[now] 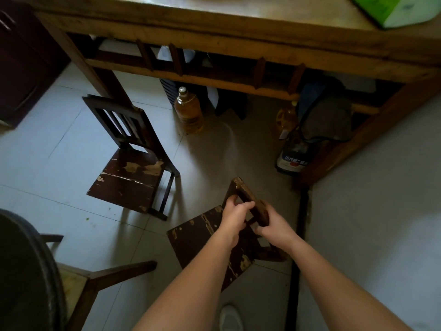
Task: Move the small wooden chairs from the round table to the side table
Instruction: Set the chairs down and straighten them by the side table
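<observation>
A small dark wooden chair [198, 237] with worn paint is in front of me, its backrest held at the top rail. My left hand [235, 217] grips the left part of the backrest and my right hand [274, 223] grips its right end. Whether its legs touch the floor is hidden. A second small dark wooden chair [130, 173] stands on the tiled floor to the left, its back toward the side table [238, 37]. The round table's dark rim [26, 271] curves in at the bottom left.
Under the side table stand two bottles of yellow liquid [188, 111] [287, 120], a white jug [292, 158] and a dark pan [327, 120]. A green and white box [396, 10] lies on the tabletop. A lighter chair [78, 283] sits under the round table. My shoe [230, 317] shows below.
</observation>
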Available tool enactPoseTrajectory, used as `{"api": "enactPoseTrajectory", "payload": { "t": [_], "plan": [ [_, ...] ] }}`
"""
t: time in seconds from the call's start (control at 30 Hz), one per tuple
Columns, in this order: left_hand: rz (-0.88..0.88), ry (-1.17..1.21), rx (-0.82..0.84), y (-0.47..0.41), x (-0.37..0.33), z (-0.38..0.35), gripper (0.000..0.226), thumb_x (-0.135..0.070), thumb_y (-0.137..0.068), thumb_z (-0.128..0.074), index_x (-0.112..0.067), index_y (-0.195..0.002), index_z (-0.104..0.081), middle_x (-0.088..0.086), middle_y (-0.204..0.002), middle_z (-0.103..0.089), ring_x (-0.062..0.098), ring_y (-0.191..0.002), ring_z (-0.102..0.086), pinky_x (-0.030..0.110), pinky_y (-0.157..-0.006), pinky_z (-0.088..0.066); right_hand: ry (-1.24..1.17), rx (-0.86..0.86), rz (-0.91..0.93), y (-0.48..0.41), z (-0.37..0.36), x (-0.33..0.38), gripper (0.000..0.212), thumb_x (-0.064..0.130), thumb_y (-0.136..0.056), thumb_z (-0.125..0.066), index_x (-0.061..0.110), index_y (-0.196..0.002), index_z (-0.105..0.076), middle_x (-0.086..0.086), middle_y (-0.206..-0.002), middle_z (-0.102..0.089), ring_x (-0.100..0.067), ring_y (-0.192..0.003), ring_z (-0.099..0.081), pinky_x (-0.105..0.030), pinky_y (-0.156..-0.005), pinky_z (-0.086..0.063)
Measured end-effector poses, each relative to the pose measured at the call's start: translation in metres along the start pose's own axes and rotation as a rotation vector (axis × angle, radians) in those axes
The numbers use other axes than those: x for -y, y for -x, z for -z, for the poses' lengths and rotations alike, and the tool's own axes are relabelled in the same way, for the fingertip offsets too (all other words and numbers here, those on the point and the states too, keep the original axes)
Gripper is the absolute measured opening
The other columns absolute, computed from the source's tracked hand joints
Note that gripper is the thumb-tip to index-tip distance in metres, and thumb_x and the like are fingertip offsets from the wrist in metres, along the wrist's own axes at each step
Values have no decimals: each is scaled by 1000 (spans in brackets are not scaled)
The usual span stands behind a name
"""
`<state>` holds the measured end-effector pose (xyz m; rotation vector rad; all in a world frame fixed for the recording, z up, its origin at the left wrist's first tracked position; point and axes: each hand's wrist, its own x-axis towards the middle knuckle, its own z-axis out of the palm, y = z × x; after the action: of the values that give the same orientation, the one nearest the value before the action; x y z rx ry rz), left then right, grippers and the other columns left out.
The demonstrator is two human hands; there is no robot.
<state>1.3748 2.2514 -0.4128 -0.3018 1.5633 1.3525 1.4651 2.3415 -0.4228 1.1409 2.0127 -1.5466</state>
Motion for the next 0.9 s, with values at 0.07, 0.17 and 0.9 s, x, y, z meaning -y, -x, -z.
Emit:
{"api": "enactPoseTrajectory", "payload": {
  "t": [0.07, 0.17, 0.9],
  "plan": [
    [-18, -4, -48, 14, -15, 14, 66, -23, -85, -61, -23, -144, -31, 6, -137, -48, 24, -126, -45, 48, -107, -37, 29, -72, 6, 7, 3, 19, 84, 25, -79, -68, 36, -145, -17, -1, -137, -46, -21, -115, -55, -42, -92, -51],
    [-87, 22, -91, 43, -43, 43, 61, -23, -87, -59, -23, -142, -34, 8, -137, -49, 22, -120, -50, 44, -102, -42, 61, -146, 88, 18, 12, 61, 79, 35, -81, -64, 42, -143, -16, 0, -149, -34, -22, -124, -48, -40, -94, -48],
    [-345, 186, -177, 159, -163, 196, 28, -29, -94, -47, -23, -122, -48, 8, -108, -67, 24, -94, -66, 42, -90, -50, -246, 0, 325, 91, -57, 269, 51, 39, -93, -48, 28, -141, -36, -4, -146, -42, -24, -128, -45, -34, -91, -46]
  ]
}}
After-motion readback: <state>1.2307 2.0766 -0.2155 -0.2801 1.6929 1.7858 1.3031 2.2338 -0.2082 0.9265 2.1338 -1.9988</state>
